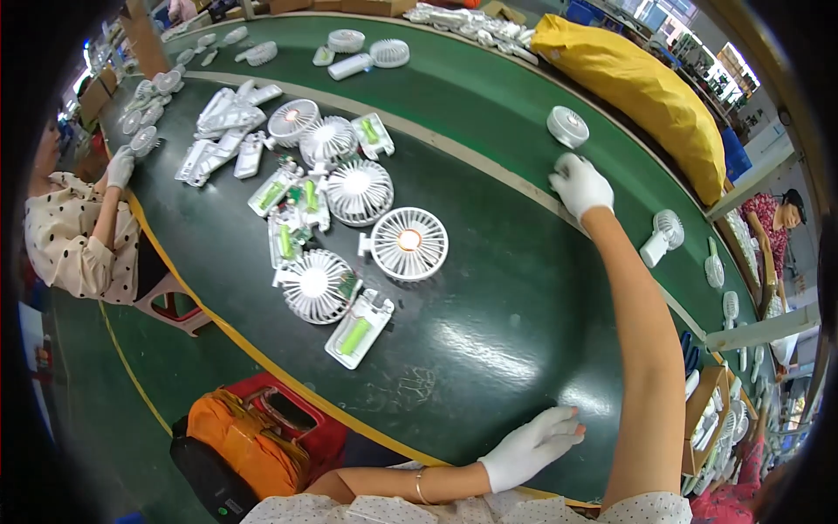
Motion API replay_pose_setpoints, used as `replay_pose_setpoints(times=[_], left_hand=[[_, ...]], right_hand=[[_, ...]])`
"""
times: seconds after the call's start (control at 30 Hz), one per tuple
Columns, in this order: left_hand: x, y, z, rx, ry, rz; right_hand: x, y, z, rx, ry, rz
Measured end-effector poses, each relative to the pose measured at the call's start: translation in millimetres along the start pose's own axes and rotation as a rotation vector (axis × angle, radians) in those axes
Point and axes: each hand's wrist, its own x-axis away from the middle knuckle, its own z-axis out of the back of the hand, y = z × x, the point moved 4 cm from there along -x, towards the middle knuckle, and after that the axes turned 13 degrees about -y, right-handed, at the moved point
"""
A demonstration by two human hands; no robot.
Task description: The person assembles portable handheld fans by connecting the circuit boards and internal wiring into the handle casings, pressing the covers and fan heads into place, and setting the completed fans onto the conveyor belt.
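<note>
- White-gloved right hand (582, 186): at the near edge of the green conveyor belt (476, 96), fingers curled; whether they grip anything, I cannot tell.
- White round plastic fan (568, 127): on the belt, just beyond that hand.
- White-gloved left hand (534, 445): fingers extended, empty, at the dark-green worktop (506, 279).
- Probable step: fan transfer at the belt; next calls for a sure grasp or clean release.

Lit brightly, reflecting in pale streaks off the dark table (497, 301) below centre and bleaching to white at the upper-right window (738, 65). Curves strongly toward the rim, falling to black in the corners. Crisp around the fans (360, 194); softer, possibly blurred, at far right.
</note>
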Motion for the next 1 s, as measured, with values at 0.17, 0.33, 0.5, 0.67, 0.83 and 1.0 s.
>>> replay_pose_setpoints(times=[0.17, 0.33, 0.5, 0.67, 0.83, 1.0], left_hand=[[-3.8, -7.8, 1.3, 0.068, -0.026, -0.030], [-0.2, -3.6, -1.1, 0.232, 0.013, -0.043], [-2.3, -6.1, 4.5, 0.315, 0.001, -0.092], [0.8, 2.0, 12.7, 0.394, -0.037, -0.270], [7.3, 10.7, 2.9, 0.187, 0.083, -0.210], [5.0, 5.7, -2.4, 0.277, -0.017, -0.168]], right_hand=[[50.2, 24.9, 16.7, 0.014, 0.179, -0.064], [163.4, 0.0, 52.5, -0.339, 0.339, 0.347], [281.1, -36.8, 59.6, -0.368, 0.265, 0.487], [356.6, -56.6, 35.5, -0.225, 0.045, 0.469], [413.1, -55.8, 18.8, -0.395, 0.187, 0.536], [439.7, 1.8, -19.5, -1.172, 0.255, -0.095]])
